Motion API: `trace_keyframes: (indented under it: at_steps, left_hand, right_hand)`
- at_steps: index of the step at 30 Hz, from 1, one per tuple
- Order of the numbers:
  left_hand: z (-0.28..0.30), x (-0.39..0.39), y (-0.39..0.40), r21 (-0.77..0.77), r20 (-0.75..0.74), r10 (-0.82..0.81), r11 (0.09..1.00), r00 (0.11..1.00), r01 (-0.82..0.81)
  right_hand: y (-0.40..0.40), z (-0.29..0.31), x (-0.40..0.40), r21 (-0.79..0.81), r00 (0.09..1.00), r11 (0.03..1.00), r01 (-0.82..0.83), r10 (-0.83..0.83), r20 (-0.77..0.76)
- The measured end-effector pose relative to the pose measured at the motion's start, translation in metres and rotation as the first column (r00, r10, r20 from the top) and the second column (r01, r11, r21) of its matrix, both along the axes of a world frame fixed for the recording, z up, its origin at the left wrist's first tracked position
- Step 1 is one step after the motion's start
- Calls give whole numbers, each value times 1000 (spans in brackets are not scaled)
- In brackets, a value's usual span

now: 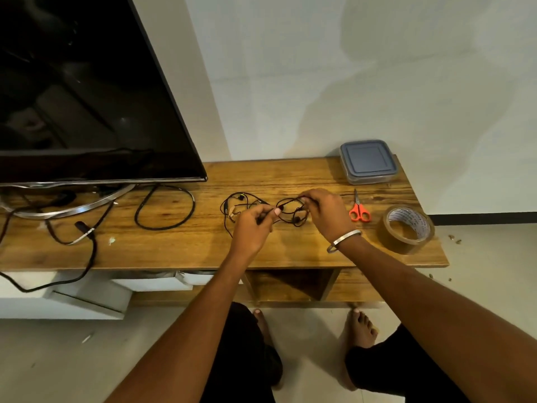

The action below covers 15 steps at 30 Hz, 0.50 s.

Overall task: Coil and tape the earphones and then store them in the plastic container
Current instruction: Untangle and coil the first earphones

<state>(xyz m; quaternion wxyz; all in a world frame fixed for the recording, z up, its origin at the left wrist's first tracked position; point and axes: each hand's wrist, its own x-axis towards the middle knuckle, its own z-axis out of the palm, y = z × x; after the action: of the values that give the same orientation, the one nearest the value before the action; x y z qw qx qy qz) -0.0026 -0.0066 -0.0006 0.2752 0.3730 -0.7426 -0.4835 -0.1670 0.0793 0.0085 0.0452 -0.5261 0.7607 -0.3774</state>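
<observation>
Wooden TV bench [180, 245] against a white wall. My left hand [252, 228] and right hand [327, 212] each pinch the earphones [286, 209] to draw a loop, loose cord trailing toward nine o'clock. Plastic container [367, 161] waits lidded at one o'clock, scissors [359, 210] and tape roll [406, 228] at three, within reach for binding.

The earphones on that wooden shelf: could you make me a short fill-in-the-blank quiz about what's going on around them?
1. Both hands, left hand and right hand, pinch the black ____ cable.
2. The scissors have ____ handles.
3. The plastic container has its lid ____.
4. The roll of tape lies to the ____ of the scissors.

Missing words: earphones; orange; on; right
</observation>
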Motion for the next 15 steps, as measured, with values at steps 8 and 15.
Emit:
trace_keyframes:
  at_steps: [8,15]
  left_hand:
    - [15,5,-18,-34,-86,17,999,996,-20]
    - [25,1,-22,6,-159,58,998,986,-58]
  right_hand:
    - [9,3,-21,-71,989,993,94,-85,123]
    - [8,0,-18,-74,978,983,169,-158,135]
